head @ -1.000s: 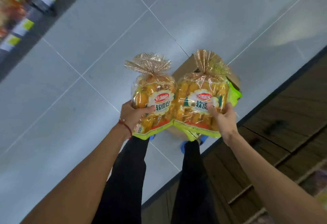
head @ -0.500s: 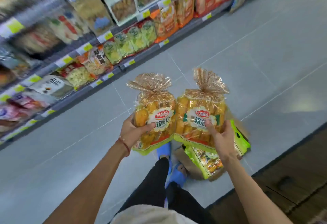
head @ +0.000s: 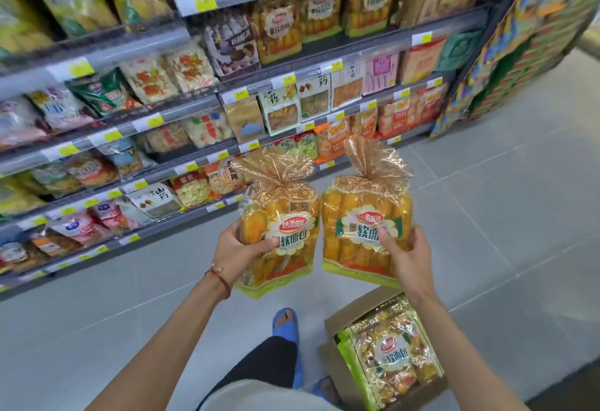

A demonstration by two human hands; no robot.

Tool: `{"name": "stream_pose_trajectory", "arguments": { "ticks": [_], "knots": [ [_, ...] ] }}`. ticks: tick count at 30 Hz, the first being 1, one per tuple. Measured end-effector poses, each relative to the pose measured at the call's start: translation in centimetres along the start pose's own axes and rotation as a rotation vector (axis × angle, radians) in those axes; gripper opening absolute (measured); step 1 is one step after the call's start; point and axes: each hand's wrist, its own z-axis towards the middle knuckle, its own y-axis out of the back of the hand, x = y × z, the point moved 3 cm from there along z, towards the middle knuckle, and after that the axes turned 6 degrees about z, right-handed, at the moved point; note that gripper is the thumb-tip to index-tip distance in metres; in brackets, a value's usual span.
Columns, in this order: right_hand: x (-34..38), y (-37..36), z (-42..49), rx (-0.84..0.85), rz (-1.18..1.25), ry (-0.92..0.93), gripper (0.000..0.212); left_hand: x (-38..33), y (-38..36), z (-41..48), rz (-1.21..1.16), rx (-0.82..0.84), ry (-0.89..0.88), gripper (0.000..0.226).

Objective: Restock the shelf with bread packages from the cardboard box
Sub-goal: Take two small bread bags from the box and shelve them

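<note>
Centrally, two bread packages are held up side by side, well above the floor and in front of the shelf. The left bread package is gripped by the left hand: the thumb is pressed across its printed front and the fingers are curled round its left edge. The right bread package is gripped by the right hand in the same way, with the thumb laid on the front label and the fingers wrapped behind the right edge. Both packages are kept upright, with their gathered gold-tinted tops pointing up and their inner edges nearly touching. Rows of golden bread pieces can be seen through the clear wrap, above a green bottom band. A red cord bracelet is worn on the left wrist.

Low at the right, the cardboard box is set on the floor, open at the top, and a third bread package is lying face up inside it. A blue slipper is seen just left of the box, and a second slipper is partly hidden lower down.

Behind the hands, several tiers of the shelf are filled with snack bags, and yellow price labels are fixed along the rails. Matching packages are stood on an upper tier, right of centre. At the far right, a stacked colourful display is placed at the end of the aisle; its details are blurred.
</note>
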Motion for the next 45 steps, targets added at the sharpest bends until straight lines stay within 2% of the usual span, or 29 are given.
{"name": "stream_pose_trajectory", "arguments": {
  "ticks": [3, 6, 9, 12, 18, 22, 27, 30, 35, 41, 45],
  "knots": [
    [2.8, -1.4, 2.2, 0.018, 0.011, 0.047, 0.045, -2.6, 0.9, 1.9, 0.0, -0.03, -0.034, 0.058],
    [5.4, -3.2, 5.7, 0.024, 0.018, 0.072, 0.049, -5.5, 1.7, 4.7, -0.002, -0.076, -0.072, 0.072],
    [7.9, -5.6, 10.1, 0.027, 0.027, 0.098, 0.051, -8.5, 2.5, 8.6, -0.007, -0.106, -0.099, 0.071],
    [10.3, -8.2, 14.8, 0.031, 0.046, 0.116, 0.052, -11.6, 3.3, 13.4, 0.003, -0.115, -0.119, 0.08],
    [14.1, -12.2, 23.9, 0.018, 0.078, 0.114, 0.057, -19.0, 3.0, 22.8, -0.029, -0.113, -0.147, 0.066],
    [16.1, -12.9, 29.0, -0.029, 0.093, 0.119, 0.058, -23.0, 1.4, 28.3, -0.032, -0.119, -0.174, 0.079],
    [17.8, -11.9, 35.5, -0.098, 0.106, 0.188, 0.064, -24.8, -2.0, 34.7, -0.01, -0.129, -0.091, 0.078],
    [18.4, -10.5, 40.2, -0.113, 0.114, 0.166, 0.062, -25.7, -5.2, 38.0, -0.042, -0.147, -0.022, 0.076],
    [19.9, -7.8, 50.0, -0.028, 0.097, 0.14, 0.049, -28.7, -12.1, 42.8, -0.094, -0.172, 0.034, 0.048],
    [22.6, -5.0, 61.0, 0.082, -0.029, 0.137, 0.036, -32.5, -18.7, 47.0, -0.27, -0.309, 0.102, 0.056],
    [24.3, -4.7, 66.1, 0.096, -0.082, 0.149, 0.043, -33.9, -21.0, 51.0, -0.369, -0.327, 0.11, 0.061]
  ]
}}
